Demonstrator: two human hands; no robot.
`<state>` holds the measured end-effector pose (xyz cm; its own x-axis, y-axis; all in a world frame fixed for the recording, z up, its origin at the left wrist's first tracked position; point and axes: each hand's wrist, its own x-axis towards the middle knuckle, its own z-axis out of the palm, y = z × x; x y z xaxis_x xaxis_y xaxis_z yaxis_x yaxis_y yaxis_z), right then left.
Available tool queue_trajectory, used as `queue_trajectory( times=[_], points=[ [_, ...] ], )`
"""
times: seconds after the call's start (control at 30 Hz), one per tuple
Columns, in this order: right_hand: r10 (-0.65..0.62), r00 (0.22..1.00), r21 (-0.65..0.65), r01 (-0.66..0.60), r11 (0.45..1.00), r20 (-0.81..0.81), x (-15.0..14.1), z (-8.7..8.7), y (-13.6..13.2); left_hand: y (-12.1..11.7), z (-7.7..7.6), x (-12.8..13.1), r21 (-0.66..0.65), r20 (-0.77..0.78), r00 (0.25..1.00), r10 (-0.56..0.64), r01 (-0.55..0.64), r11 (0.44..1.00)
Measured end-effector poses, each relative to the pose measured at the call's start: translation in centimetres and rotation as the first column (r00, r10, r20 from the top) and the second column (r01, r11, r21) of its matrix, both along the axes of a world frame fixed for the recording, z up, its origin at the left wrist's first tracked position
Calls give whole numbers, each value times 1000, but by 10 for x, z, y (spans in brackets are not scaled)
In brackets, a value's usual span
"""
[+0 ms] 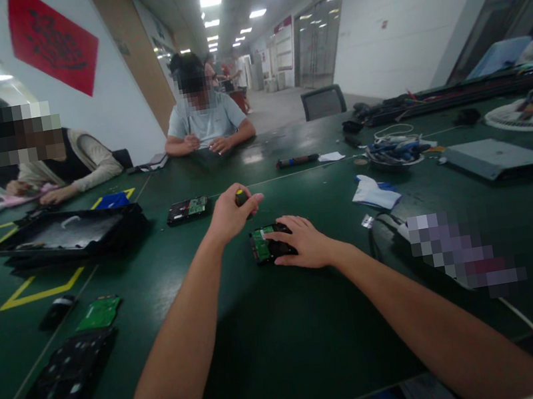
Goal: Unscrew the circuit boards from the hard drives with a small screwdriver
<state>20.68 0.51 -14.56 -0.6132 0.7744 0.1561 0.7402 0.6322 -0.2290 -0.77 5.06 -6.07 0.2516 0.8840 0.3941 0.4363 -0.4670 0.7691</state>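
My left hand (231,214) is closed around a screwdriver (242,198) with a yellow and black handle, held upright above a hard drive (264,245). The drive lies on the dark green table (287,331) with its green circuit board facing up. My right hand (303,241) lies over the drive's right side, fingers spread and pressing it down. The screwdriver's tip is hidden behind my left hand.
A second hard drive (188,209) lies farther back. A black open case (69,234) sits at left, with a green board (98,313) and a black panel (54,395) nearer. Two people sit across. Cables (393,151), a white cloth (372,191), another screwdriver (297,161) and a grey box (497,157) lie right.
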Motion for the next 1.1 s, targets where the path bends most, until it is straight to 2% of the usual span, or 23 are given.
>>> queue_trajectory(
  times=[0.17,0.33,0.4,0.53,0.67,0.9,1.1],
  points=[
    [1,1000,11,-1,1000,7,0,-1,0,1,-6,6,41,-17,999,-29,30,999],
    [0,1000,0,0,1000,-4,1,-1,0,3,-10,9,34,-32,999,-8,9,999],
    [0,1000,-9,0,1000,-1,1,0,-1,2,-7,8,-11,11,1000,-25,25,1000],
    [-2,1000,-11,2,1000,13,0,2,-2,1,3,1,-193,141,985,-102,128,973],
    [0,1000,-3,0,1000,6,1,1,-1,1,9,-8,-238,159,976,-152,187,953],
    [-3,1000,10,3,1000,-2,1,-2,-1,2,7,-8,-170,83,985,-154,166,971],
    [-7,1000,10,7,1000,-3,1,-3,0,6,1,-8,-49,23,997,-79,80,996]
  ],
)
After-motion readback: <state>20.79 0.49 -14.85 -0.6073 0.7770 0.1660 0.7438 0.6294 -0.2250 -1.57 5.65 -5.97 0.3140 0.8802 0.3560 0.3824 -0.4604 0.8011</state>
